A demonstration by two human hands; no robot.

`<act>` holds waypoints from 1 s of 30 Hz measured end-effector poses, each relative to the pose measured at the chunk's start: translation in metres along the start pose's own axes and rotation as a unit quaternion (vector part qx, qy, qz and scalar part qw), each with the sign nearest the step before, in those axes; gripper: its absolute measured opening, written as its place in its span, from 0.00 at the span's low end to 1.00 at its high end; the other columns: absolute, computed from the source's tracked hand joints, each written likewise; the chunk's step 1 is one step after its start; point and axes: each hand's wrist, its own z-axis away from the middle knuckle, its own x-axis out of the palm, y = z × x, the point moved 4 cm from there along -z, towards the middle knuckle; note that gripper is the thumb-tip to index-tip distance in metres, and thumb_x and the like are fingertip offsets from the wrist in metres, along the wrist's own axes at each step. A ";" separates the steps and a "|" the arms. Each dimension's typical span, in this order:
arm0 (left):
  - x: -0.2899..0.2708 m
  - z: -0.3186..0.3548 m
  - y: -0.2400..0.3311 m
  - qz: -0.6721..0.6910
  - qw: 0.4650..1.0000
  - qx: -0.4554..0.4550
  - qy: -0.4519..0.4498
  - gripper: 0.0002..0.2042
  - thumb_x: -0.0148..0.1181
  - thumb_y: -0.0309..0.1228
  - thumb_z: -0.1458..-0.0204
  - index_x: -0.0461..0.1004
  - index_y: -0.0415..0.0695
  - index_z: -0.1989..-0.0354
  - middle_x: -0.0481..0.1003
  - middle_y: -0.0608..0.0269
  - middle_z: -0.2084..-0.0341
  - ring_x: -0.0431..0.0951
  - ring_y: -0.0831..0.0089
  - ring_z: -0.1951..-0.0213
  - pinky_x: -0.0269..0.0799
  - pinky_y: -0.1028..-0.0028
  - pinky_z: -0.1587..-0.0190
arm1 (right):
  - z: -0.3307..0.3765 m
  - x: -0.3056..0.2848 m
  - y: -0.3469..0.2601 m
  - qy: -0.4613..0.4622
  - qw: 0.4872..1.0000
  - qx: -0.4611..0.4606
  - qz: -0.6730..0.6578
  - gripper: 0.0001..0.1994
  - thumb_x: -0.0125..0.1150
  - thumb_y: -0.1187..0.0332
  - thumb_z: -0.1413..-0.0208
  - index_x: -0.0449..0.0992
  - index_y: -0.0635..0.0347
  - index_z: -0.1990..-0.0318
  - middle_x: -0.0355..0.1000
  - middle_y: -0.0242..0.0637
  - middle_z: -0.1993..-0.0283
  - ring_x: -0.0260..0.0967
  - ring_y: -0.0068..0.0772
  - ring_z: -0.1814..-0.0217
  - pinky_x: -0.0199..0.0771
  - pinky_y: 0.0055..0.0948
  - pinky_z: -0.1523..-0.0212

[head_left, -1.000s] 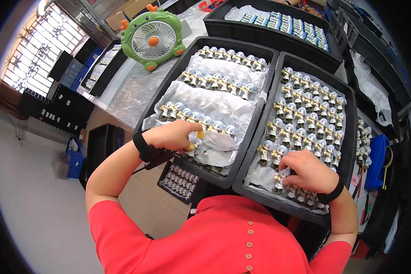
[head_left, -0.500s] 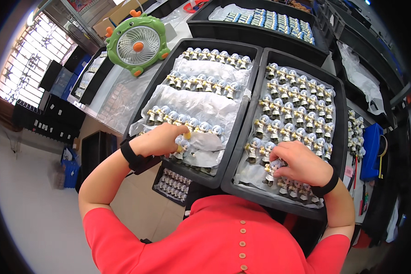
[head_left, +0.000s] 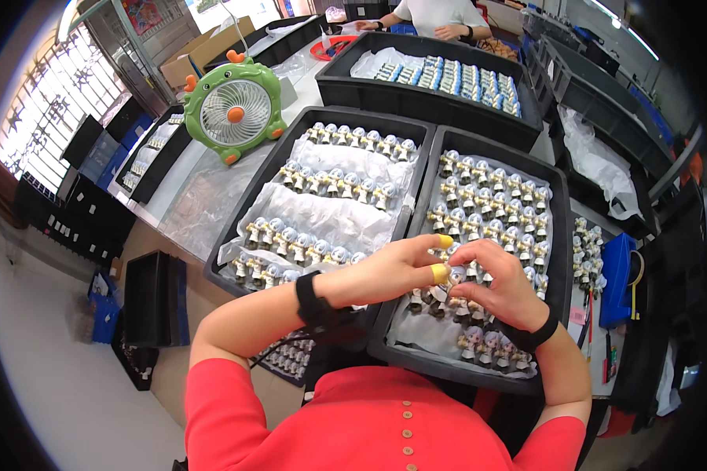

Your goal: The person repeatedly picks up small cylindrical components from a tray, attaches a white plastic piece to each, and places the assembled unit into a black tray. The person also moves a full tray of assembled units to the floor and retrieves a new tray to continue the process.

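Observation:
My right hand (head_left: 499,282) pinches a small figurine (head_left: 455,276) with pale hair, holding it above the right-hand black tray (head_left: 559,259). My left hand (head_left: 404,267) reaches across from the left, yellow covers on two fingertips. Its thumb is at the figurine's left side while the forefinger stays apart above, so it does not appear to grip. Rows of similar figurines (head_left: 495,204) stand on white sheeting in this tray. The left-hand black tray (head_left: 228,250) holds more rows, separated by folds of white sheet; my left forearm covers part of its near end.
A green animal-shaped fan (head_left: 269,110) stands left of the trays. Behind them is a deep black tray (head_left: 416,102) of blue-and-white pieces. Across the table is another person (head_left: 440,14). A blue bin (head_left: 619,279) and more figurines (head_left: 586,251) lie at right.
My left hand has moved from the left tray across to the right one, beside the figurine. My right hand has lifted that figurine. The view has tilted up, bringing a person into sight.

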 end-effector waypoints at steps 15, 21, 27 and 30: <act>-0.004 -0.022 -0.018 0.374 0.926 0.029 -0.045 0.26 0.50 0.30 0.40 0.52 0.42 0.35 0.67 0.70 0.56 0.70 0.82 0.54 0.69 0.76 0.49 | -0.003 0.000 0.025 0.029 0.990 0.095 -0.103 0.35 0.74 0.65 0.61 0.65 0.58 0.43 0.67 0.38 0.46 0.65 0.34 0.43 0.62 0.33 0.42; -0.001 -0.021 -0.018 0.399 0.915 0.045 -0.033 0.25 0.50 0.30 0.40 0.53 0.43 0.35 0.67 0.67 0.53 0.70 0.76 0.51 0.68 0.70 0.47 | -0.003 0.008 0.020 0.039 0.996 0.062 -0.047 0.44 0.78 0.61 0.67 0.58 0.58 0.39 0.63 0.41 0.44 0.61 0.38 0.40 0.60 0.35 0.40; -0.002 -0.022 -0.027 0.416 0.906 0.053 -0.049 0.24 0.51 0.31 0.40 0.54 0.44 0.36 0.67 0.65 0.50 0.70 0.71 0.48 0.68 0.68 0.47 | -0.004 0.011 0.018 0.037 0.998 0.047 -0.011 0.42 0.77 0.61 0.67 0.60 0.58 0.42 0.62 0.43 0.43 0.61 0.43 0.41 0.61 0.35 0.41; 0.000 -0.022 -0.024 0.419 0.906 0.050 -0.047 0.24 0.49 0.32 0.40 0.54 0.44 0.36 0.67 0.64 0.49 0.70 0.72 0.50 0.68 0.69 0.48 | -0.003 0.011 0.019 0.037 0.998 0.050 -0.006 0.41 0.77 0.62 0.66 0.61 0.58 0.43 0.62 0.43 0.44 0.61 0.44 0.41 0.61 0.36 0.42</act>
